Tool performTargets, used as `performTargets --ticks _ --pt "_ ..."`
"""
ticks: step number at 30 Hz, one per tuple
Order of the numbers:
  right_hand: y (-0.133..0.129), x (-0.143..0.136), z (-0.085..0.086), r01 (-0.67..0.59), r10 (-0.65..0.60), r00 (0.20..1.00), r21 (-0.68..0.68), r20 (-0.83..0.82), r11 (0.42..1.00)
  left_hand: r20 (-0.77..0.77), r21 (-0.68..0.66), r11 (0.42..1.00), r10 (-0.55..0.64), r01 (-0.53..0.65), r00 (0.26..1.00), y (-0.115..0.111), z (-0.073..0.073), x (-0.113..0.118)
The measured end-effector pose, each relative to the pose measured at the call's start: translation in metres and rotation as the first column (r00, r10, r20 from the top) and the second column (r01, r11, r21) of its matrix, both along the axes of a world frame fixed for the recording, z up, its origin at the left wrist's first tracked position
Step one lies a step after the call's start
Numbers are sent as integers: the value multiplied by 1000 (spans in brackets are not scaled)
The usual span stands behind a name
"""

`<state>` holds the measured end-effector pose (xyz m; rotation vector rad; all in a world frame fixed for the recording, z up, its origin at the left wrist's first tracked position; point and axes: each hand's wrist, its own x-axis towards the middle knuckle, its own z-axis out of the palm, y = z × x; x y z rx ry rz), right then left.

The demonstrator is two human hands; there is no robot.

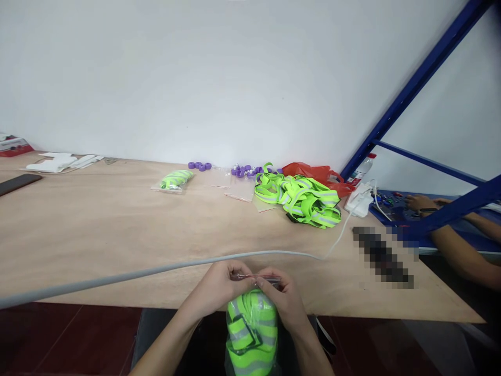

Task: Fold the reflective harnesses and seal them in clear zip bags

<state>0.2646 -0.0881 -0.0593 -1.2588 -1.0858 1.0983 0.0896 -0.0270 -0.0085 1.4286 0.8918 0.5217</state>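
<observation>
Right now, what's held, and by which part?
A clear bag with green striped strap inside, pinched along its upper edge by both the left hand and the right hand.

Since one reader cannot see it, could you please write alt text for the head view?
A person's left hand and right hand pinch the top of a clear bag of green striped strap. Beyond, on the table, lie another filled bag and loose straps.

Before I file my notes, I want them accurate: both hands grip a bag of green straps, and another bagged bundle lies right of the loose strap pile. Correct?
One slip: the head view shows the other bagged bundle left of the loose strap pile. The left hand and right hand do grip a bag of green straps.
</observation>
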Motion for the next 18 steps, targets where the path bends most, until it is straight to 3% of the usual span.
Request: performTargets --ticks 8,13,15,18 --pt "5 -2 16 121 -124 991 -57 -59 991 70 58 998 18 -23 997 14 3 -7" --pt "21 2 36 -25 1 984 -133 -179 991 95 90 995 32 -41 995 24 13 -6" --pt "29 4 45 -88 68 986 -128 -152 988 108 100 994 26 -37 994 29 22 -5" --pt "41 7 58 -85 83 996 -55 -38 995 115 144 989 7 -24 993 38 36 -4"
